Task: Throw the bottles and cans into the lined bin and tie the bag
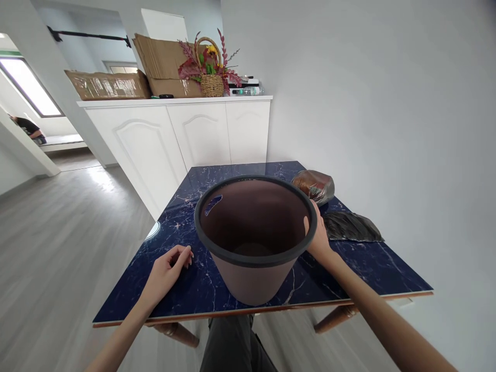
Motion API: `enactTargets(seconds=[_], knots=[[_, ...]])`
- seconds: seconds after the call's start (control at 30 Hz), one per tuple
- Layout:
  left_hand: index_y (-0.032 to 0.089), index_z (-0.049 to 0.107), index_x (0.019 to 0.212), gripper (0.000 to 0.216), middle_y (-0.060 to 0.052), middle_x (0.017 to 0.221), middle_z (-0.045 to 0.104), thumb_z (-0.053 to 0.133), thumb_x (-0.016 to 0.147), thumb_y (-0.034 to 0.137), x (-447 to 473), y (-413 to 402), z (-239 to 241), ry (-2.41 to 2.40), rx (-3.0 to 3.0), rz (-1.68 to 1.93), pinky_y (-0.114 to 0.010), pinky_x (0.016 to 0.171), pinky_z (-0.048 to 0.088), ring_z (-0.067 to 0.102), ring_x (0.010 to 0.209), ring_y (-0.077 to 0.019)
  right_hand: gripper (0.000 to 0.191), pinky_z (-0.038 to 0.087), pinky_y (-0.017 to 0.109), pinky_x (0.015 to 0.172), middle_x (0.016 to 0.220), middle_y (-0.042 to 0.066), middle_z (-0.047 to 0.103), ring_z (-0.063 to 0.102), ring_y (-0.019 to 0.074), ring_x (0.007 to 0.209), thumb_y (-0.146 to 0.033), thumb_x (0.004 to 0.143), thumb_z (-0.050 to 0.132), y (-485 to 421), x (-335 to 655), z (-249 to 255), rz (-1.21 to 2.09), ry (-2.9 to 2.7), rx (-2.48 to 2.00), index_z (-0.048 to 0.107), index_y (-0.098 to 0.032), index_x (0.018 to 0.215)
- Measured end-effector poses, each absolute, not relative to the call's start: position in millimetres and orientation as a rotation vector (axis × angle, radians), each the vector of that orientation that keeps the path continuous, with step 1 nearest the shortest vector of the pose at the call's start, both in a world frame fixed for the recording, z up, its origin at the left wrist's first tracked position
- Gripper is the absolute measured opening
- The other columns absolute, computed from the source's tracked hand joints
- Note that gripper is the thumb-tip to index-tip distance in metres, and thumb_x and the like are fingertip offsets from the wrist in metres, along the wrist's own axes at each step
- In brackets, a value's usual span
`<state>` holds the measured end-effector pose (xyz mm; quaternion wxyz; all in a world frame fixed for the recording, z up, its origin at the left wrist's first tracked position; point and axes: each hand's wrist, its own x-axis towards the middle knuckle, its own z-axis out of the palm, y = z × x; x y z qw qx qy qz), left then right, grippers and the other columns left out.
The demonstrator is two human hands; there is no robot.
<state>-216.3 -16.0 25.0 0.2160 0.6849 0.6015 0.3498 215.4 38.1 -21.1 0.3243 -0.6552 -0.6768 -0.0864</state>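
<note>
A large brown plastic bin with a dark rim stands upright on the blue marble table, near its front edge. My right hand grips the bin's rim on its right side, thumb inside. My left hand rests on the tabletop left of the bin, fingers curled loosely, holding nothing I can see. The bin looks empty inside.
A clear bag of brown material and a dark crumpled bag lie on the table's right side. White cabinets behind carry cardboard boxes and a flower basket. A white wall runs along the right. Grey wood floor lies to the left.
</note>
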Motion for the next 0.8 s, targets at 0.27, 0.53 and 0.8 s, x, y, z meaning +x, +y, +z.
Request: enactTargets(seconds=[0.27,0.53,0.8], knots=[[0.025,0.066,0.074,0.055,-0.002,0.070,0.069,0.052,0.097,0.073,-219,-14,22,1.694,1.924,0.934,-0.030,0.065,0.048,0.059,0.064,-0.0208,0.076,0.032,0.058,0.131,0.168,0.025,0.049,0.039,0.0427,0.161,-0.060,0.108,0.035,-24,253,-75,-0.178,-1.698,-2.066,0.054,-0.008,0.159],[0.024,0.071,0.086,0.055,-0.001,0.073,0.072,0.053,0.096,0.075,-214,-19,21,1.743,2.006,0.918,-0.029,0.066,0.047,0.063,0.066,-0.0209,0.063,0.036,0.056,0.129,0.162,0.020,0.057,0.047,0.0381,0.156,-0.054,0.109,0.038,-23,260,-76,-0.228,-1.713,-2.004,0.063,-0.014,0.151],[0.022,0.073,0.092,0.057,-0.003,0.084,0.077,0.052,0.097,0.075,-210,-26,27,1.748,1.960,0.900,-0.030,0.076,0.049,0.071,0.078,-0.0226,0.044,0.049,0.052,0.111,0.138,0.016,0.072,0.065,0.0359,0.128,-0.048,0.103,0.049,-26,272,-73,-0.072,-1.615,-1.770,0.073,-0.020,0.126]])
